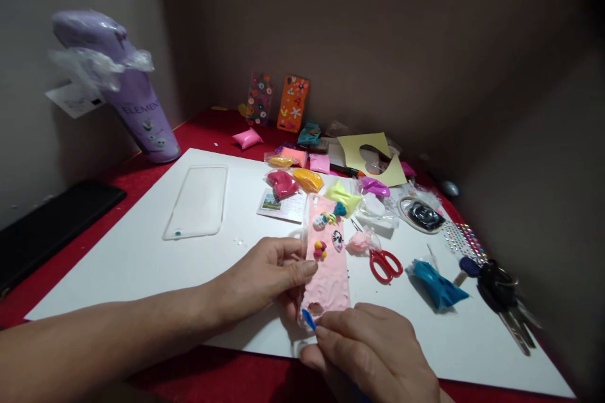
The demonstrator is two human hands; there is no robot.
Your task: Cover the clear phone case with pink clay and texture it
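A phone case (327,274) covered in pink clay lies tilted in my left hand (278,274), whose thumb presses on its face and whose fingers wrap the left edge. Small clay shapes in several colours sit on its upper half. My right hand (363,346) is closed around a blue modelling tool (309,319). The tool's flat tip touches the case's lower left corner, beside an opening in the clay. Most of the tool's handle is hidden by my fingers. Red-handled scissors (385,266) lie just right of the case.
On the white board (142,264) lie a clear phone case (197,201), a blue clay packet (437,286), keys (505,302) and a gem sheet (466,240). More clay packets (308,180) lie behind. Two decorated cases (293,104) lean on the wall near a purple bottle (142,107).
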